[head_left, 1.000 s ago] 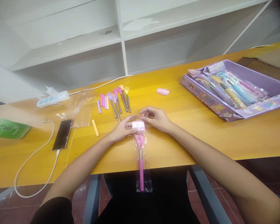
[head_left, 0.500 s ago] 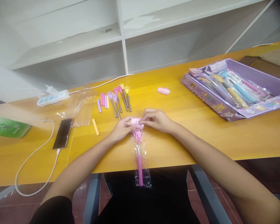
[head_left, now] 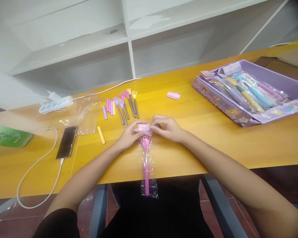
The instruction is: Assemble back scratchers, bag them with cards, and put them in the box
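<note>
A pink back scratcher in a clear plastic bag [head_left: 146,165] lies across the front edge of the yellow table [head_left: 213,138], its handle hanging over the edge toward me. Both hands pinch the pink header card [head_left: 144,127] at the bag's top. My left hand [head_left: 129,136] grips the card's left end with thumb and fingers closed. My right hand [head_left: 166,127] pinches the card's right end. Just beyond my hands lie several unpacked scratchers [head_left: 126,104] with claw heads and several loose coloured handle grips [head_left: 109,107].
A purple tray [head_left: 221,102] of bagged scratchers sits at the right. A loose pink card [head_left: 173,96] lies mid-table. Empty clear bags [head_left: 83,114], a yellow grip [head_left: 101,135], a phone [head_left: 66,142] on a white cable, a power strip [head_left: 56,103] and a green pack [head_left: 7,137] are left. White shelves stand behind.
The header card was lying flat and face up between my fingers; both hands have closed on it and it now looks folded narrower. The bagged scratcher has slid slightly away from me.
</note>
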{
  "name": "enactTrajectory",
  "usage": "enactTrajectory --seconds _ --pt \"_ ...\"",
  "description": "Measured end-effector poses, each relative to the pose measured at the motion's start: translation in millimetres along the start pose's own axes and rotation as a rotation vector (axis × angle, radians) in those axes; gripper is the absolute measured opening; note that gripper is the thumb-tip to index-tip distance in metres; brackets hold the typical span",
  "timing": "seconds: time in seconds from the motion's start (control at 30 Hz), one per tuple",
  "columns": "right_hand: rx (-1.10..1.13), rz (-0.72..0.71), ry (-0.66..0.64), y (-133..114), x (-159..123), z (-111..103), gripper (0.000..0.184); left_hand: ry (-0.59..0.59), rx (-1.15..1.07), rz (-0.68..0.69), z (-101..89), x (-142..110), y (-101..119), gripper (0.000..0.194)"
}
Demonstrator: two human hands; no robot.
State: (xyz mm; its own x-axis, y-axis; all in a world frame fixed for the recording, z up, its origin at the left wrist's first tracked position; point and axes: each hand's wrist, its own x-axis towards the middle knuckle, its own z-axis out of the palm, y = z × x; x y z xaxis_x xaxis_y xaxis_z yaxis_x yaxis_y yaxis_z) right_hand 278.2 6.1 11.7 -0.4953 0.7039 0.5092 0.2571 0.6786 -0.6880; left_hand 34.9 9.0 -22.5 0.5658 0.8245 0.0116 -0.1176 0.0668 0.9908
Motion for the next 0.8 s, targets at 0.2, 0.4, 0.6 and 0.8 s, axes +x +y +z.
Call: enactTrajectory --seconds 0.2,0.4,0.6,0.8 --pt "-0.097 -0.009 -0.058 1.8 -0.2 -2.0 0.035 -0.039 0.015 -0.044 -1.4 -1.2 -0.8 0.056" --pt "-0.083 -0.025 -0.254 4.2 -1.6 1.4 0.047 -0.044 0.029 -0.028 0.4 -1.6 1.2 0.054" --pt "-0.064 0.017 -0.314 5.1 -2.1 2.3 0.046 0.002 0.038 0.007 -1.8 -0.8 -3.5 0.049" --pt "0.006 -0.006 -0.263 4.0 -2.2 1.9 0.032 -0.005 -0.023 0.009 -2.0 0.2 -1.6 0.058"
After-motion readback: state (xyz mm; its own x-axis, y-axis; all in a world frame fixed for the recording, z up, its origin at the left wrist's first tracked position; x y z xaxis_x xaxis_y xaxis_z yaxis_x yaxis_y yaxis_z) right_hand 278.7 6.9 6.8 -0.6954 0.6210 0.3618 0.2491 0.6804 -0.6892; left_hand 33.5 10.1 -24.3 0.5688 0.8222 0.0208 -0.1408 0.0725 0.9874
